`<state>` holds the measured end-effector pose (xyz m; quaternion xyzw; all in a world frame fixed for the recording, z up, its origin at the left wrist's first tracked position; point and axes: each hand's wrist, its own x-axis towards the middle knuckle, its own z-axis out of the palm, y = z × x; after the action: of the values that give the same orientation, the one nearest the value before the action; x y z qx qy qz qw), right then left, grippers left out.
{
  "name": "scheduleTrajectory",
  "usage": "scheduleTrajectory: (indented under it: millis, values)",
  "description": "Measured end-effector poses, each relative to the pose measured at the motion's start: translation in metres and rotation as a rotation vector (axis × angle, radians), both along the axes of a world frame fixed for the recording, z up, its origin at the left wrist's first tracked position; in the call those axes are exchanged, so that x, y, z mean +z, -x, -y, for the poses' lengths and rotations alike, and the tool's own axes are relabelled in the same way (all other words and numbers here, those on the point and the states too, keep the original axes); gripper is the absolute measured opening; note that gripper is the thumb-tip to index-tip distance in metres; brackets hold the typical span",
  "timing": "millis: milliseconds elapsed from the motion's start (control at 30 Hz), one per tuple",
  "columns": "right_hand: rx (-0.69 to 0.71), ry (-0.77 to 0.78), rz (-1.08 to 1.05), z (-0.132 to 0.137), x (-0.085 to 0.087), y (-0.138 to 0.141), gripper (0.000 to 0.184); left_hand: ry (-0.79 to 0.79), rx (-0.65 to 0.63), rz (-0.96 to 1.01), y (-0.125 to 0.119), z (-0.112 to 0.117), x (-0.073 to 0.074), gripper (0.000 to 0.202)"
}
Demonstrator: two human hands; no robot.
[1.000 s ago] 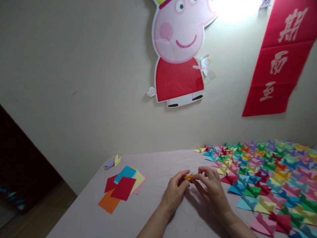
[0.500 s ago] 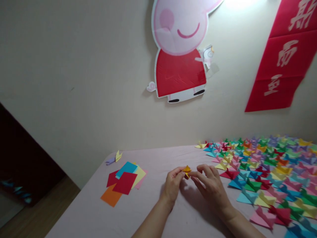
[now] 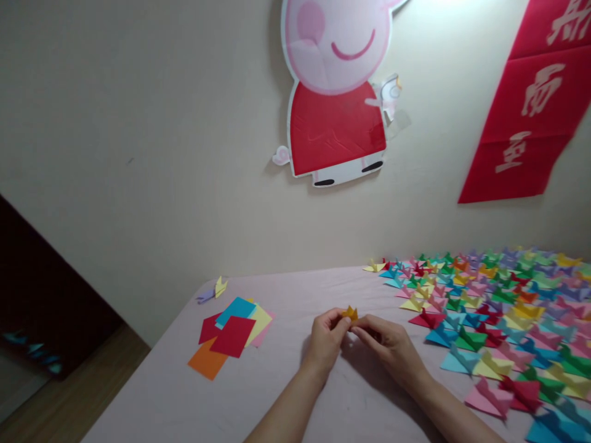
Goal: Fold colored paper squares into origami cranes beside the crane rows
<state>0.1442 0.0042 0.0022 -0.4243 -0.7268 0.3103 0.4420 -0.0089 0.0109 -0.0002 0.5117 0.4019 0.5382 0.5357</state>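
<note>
Small orange-yellow folded-paper piece (image 3: 351, 314), pinched in fingertips of left hand (image 3: 325, 342) and right hand (image 3: 392, 346), lower centre of the frame.

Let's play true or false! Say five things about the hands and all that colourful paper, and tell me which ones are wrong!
1. The left hand pinches a small golden paper. True.
2. The right hand is holding a red sheet. False: its fingertips are at the small golden paper.
3. An orange sheet lies on the table. True.
4. The big crowd of folded papers covers the table's left side. False: it spreads over the right side.
5. A red banner hangs on the wall. True.
</note>
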Motion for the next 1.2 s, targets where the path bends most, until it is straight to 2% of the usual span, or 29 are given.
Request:
scheduleTrajectory:
  millis: [200, 533, 667, 767, 867, 1000, 1200]
  values:
    - [-0.007, 0.109, -0.042, -0.002, -0.004, 0.0, 0.025, -0.034, 0.012, -0.021, -0.002, -0.001, -0.002, 0.021]
    - [-0.075, 0.093, 0.074, 0.0, -0.001, 0.002, 0.038, -0.056, 0.014, -0.085, -0.003, 0.001, -0.004, 0.018]
    - [-0.158, 0.064, -0.026, -0.001, 0.002, -0.003, 0.039, -0.046, 0.018, -0.074, -0.003, 0.0, -0.007, 0.018]
    - [-0.252, 0.039, -0.174, -0.007, 0.001, -0.007, 0.032, -0.03, 0.004, -0.073, -0.003, 0.0, -0.009, 0.028]
    - [-0.195, 0.105, -0.247, -0.012, -0.001, -0.009, 0.031, -0.03, -0.029, -0.168, -0.002, 0.002, -0.009, 0.036]
    - [-0.061, 0.214, -0.24, -0.013, -0.002, -0.008, 0.032, -0.055, -0.032, -0.259, -0.002, 0.004, -0.008, 0.033]
    - [-0.045, 0.248, -0.322, -0.013, -0.002, -0.006, 0.028, -0.057, -0.024, -0.273, 0.0, 0.006, -0.009, 0.024]
